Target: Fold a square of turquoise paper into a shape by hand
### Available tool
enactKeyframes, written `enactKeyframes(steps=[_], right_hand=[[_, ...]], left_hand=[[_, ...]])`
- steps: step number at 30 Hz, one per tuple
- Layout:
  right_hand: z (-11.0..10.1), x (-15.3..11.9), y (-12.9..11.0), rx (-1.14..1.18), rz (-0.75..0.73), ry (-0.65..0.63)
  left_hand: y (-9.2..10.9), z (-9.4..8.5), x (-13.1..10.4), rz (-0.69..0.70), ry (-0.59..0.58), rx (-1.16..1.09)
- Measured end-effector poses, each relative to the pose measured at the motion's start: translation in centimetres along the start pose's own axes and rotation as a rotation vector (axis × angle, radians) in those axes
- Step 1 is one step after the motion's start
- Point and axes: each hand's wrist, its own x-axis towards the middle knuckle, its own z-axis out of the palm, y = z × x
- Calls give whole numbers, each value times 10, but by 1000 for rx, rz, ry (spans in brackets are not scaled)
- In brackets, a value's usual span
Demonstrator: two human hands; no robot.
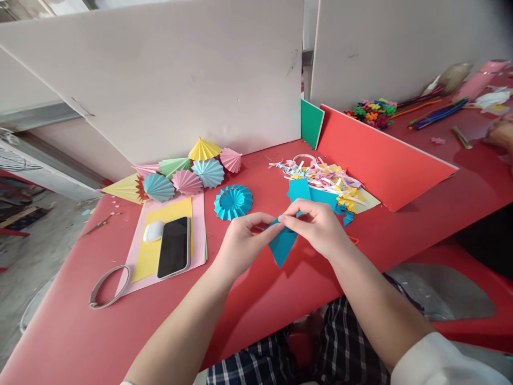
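Observation:
Both my hands pinch the upper edge of a folded blue paper, whose pointed end hangs down toward me above the red table. My left hand grips it from the left, its thumb near the top. From the right, my right hand holds the same edge, thumb and fingers pressed together. Just behind it lie blue paper pieces beside a heap of paper scraps. A pleated blue paper round rests to the left of my hands.
Pleated paper cones stand at the back left. A phone and white case lie on paper sheets, near a ring-shaped band. A red board leans at right. Another person's hand shows at the far right.

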Motion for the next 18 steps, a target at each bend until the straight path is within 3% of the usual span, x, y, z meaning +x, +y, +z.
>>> enactKeyframes(steps=[2,11,14,18], right_hand=[[-1,3,5,-4,41,-19],[-14,10,35,-149,169,-363],[-8,8,48,-215,209,-476],[12,3,68,-304,181,-477]], left_hand=[[-4,-1,3,-43,-31,-2],[-34,-2,17,-131,-277,228],[-53,-1,17,-171,-377,283],[-70,-4,8,-193,-335,342]])
